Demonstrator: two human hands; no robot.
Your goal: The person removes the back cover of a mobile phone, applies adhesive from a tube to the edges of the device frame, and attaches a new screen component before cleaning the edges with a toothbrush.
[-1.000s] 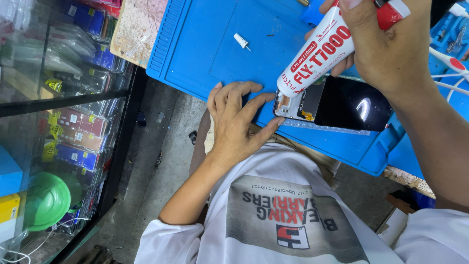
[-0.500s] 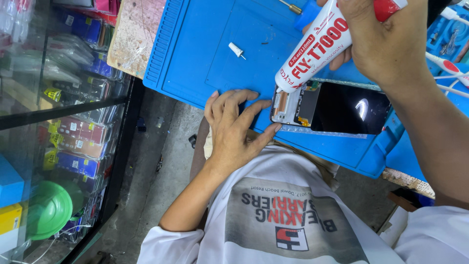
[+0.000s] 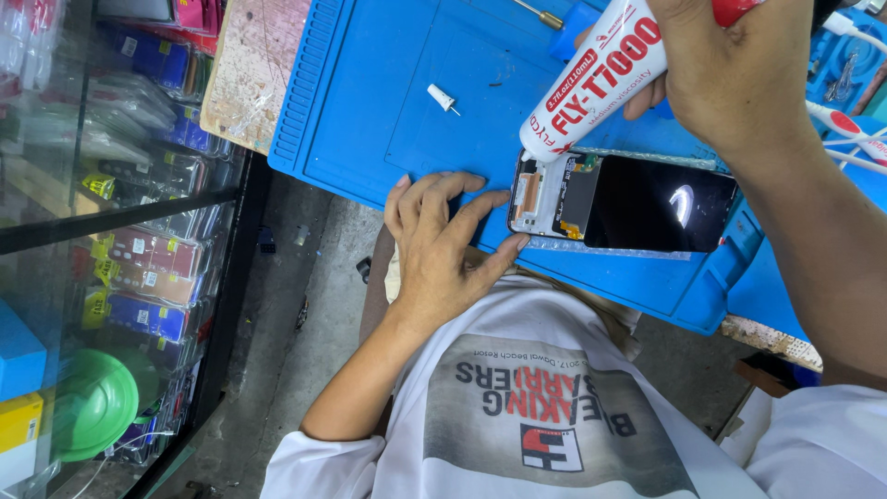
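Observation:
My right hand (image 3: pixel 730 74) grips a white glue tube (image 3: pixel 591 79) with a red cap end, tilted so its lower end sits at the upper left corner of an opened phone (image 3: pixel 628 201). The phone lies flat on a blue work mat (image 3: pixel 388 111), its inner parts showing at the left end and a dark panel on the right. My left hand (image 3: pixel 439 245) rests palm down on the mat's near edge, its index fingertip touching the phone's lower left corner. A small white nozzle cap (image 3: pixel 443 97) lies loose on the mat.
A glass display case (image 3: pixel 111 231) full of packaged phone accessories stands at the left, with a green bowl (image 3: pixel 92 402) low inside. A worn wooden board (image 3: pixel 254 65) lies beside the mat. A screwdriver (image 3: pixel 540 14) and more tubes (image 3: pixel 845 125) sit at the top and right.
The tube's lower end has stayed at the phone's corner while the view drifted slightly. My left hand keeps its place on the mat's edge.

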